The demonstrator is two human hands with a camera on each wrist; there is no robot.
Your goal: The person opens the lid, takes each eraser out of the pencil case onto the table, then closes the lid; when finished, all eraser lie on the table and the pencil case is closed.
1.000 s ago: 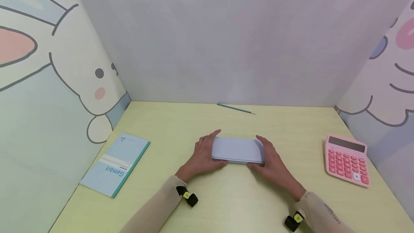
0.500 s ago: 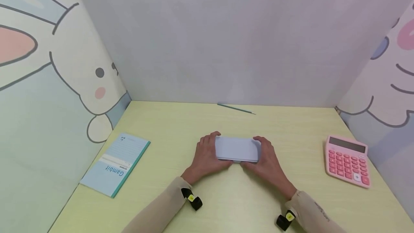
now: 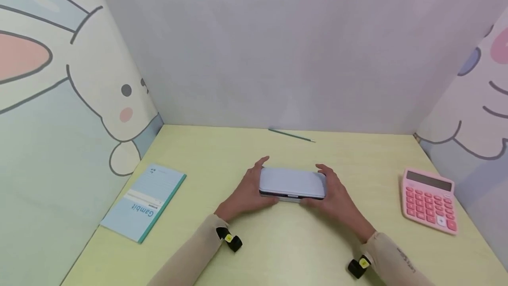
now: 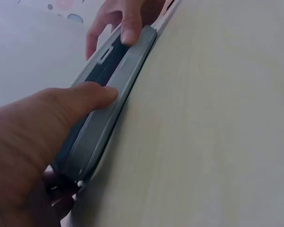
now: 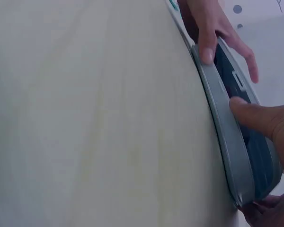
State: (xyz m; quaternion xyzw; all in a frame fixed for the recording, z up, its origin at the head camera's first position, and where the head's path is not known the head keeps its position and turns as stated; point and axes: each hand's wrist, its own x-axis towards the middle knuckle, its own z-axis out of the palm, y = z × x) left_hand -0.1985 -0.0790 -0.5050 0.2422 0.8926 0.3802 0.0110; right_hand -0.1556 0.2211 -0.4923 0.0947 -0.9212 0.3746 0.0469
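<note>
On your far left a blue notebook [image 3: 143, 203] lies flat on the worktop [image 3: 278, 250]. Your left hand [image 3: 247, 191] lies low, fingers curled round the left end of the grey case [image 3: 292, 183], thumb pressed on its front edge. The case sits mid-worktop, its lid parted by a dark gap. Your right hand [image 3: 335, 194] mirrors this, gripping the right end. A pencil [image 3: 291, 135] lies behind; a pink calculator [image 3: 429, 200] sits far right.
</note>
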